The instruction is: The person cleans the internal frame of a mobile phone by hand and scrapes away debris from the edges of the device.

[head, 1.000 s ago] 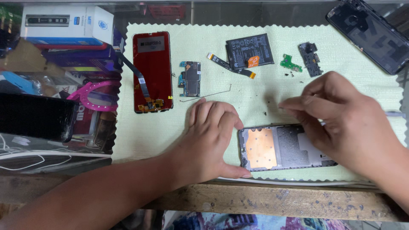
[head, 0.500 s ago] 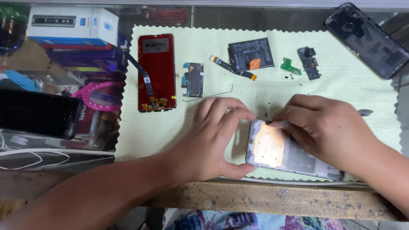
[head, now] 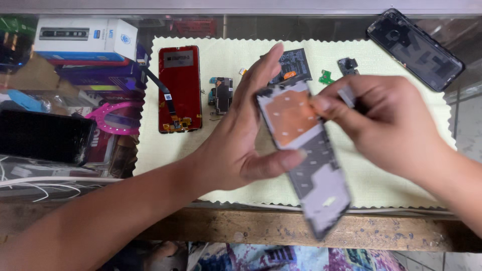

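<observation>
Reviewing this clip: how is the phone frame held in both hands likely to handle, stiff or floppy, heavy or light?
The phone frame probably stays stiff: it juts past the left hand without sagging. It seems light, since a thumb-and-finger pinch carries it. Its thin edges and copper-coloured patch look easy to bend or scratch, so the right hand touching its top should likely go gently.

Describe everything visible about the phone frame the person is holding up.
The phone frame is a long, thin, grey metal-looking plate with a copper-coloured patch on its upper part and small cutouts lower down. It is lifted off the pale green mat and tilted, its lower end reaching past the wooden table edge toward the camera. The left hand grips it from the side, thumb across its middle. The right hand touches the copper patch with its fingers. It looks blurred.
</observation>
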